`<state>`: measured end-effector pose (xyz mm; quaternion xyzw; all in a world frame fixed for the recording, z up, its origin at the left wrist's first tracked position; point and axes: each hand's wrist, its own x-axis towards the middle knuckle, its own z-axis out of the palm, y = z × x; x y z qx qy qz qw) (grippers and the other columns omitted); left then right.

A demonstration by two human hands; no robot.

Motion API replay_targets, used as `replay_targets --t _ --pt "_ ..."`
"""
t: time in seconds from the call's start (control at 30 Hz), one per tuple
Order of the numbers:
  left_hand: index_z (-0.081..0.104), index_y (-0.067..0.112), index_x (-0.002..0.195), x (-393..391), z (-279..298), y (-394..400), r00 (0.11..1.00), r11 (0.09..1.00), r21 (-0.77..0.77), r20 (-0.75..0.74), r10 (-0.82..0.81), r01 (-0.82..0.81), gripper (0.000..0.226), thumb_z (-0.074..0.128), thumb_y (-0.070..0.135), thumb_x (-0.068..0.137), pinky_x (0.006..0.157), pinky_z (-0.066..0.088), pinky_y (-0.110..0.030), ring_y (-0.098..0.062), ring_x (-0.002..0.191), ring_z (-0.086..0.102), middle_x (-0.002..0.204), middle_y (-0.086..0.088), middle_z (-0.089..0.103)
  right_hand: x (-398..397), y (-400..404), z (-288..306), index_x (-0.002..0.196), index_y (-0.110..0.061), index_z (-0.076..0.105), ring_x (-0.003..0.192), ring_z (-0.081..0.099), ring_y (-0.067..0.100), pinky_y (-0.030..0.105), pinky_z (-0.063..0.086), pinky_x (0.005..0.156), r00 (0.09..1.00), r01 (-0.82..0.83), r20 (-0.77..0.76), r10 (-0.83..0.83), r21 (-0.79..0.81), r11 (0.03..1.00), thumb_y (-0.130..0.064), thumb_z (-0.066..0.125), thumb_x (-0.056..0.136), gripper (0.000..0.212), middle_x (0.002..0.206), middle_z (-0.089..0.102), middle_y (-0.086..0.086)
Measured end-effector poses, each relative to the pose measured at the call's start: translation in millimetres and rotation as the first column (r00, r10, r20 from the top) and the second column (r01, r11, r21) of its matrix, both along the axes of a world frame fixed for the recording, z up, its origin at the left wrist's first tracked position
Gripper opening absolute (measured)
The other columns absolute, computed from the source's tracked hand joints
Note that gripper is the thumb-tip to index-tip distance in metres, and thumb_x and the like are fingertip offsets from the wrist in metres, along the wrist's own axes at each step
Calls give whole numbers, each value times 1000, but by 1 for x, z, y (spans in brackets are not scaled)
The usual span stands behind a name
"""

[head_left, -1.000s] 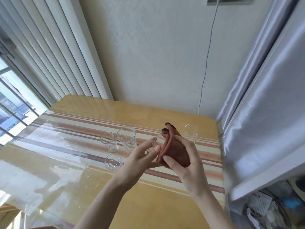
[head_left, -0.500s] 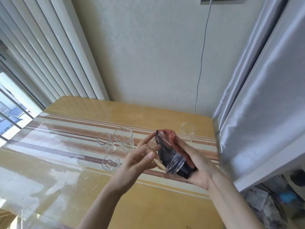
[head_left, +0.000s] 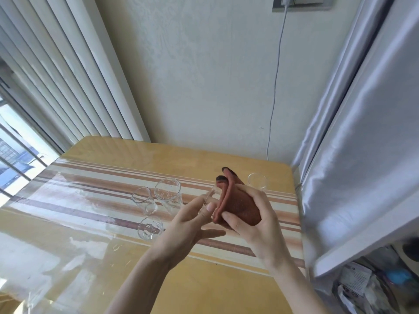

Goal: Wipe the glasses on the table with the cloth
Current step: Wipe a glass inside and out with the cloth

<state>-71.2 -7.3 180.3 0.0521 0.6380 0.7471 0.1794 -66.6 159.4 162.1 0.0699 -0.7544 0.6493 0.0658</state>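
above the table's 3 o'clock side, right hand [head_left: 256, 220] wraps rust-brown cloth [head_left: 240, 207] around clear glass tumbler [head_left: 209, 197]; left hand [head_left: 192, 225] pinches its rim at cloth's 9 o'clock.

A white cable [head_left: 275, 87] runs down the pale wall [head_left: 204, 75] from a socket plate [head_left: 302, 3] at twelve o'clock to behind the table's far edge. Vertical blinds [head_left: 68, 71] hang from nine to eleven o'clock beside a window [head_left: 13, 155] at nine, and a silvery curtain [head_left: 362, 121] falls at three o'clock. At five o'clock a blurred clutter of papers and packets [head_left: 367, 282] lies below a white ledge [head_left: 362, 245].
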Motion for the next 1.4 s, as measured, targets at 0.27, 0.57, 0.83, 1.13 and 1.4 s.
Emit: replay_targets --t 0.27,0.57,0.83,1.13,1.4 --pt "62 13 119 2 -12 0 998 992 122 -35 44 -39 51 69 44 80 84 55 -35 -24 111 64 123 -10 63 -15 1 21 130 -40 54 107 55 -2 16 45 88 993 -109 78 86 367 924 -55 68 76 58 117 57 -17" --pt "68 14 82 4 -19 -8 994 995 99 -107 12 -1 36 69 50 77 86 55 -41 -22 128 53 152 -6 36 -31 18 26 112 -3 70 91 64 31 47 56 75 506 -58 707 495 -545 837 -56 69 74 65 103 70 16" --pt "67 28 106 -8 1 -12 989 952 -301 -147 1 -45 32 57 52 87 95 52 -32 9 122 47 140 31 36 -19 4 9 115 -14 67 85 70 21 27 54 65 843 54 491 219 -482 874 -25 74 76 41 103 75 10" --pt "67 21 84 -17 -6 12 994 988 -111 24 111 -107 29 43 28 98 86 55 -41 -16 87 66 83 2 67 -13 -6 -6 126 -37 58 114 57 4 29 50 96 980 2 199 7 -47 999 -34 80 72 59 125 57 -4" --pt "43 -3 134 -17 -13 1 996 996 -84 -84 35 -42 56 49 35 92 91 52 -38 -16 113 62 106 6 68 -31 10 17 120 -24 65 99 68 15 20 55 75 891 -121 369 266 -371 921 -32 74 75 47 112 73 3"
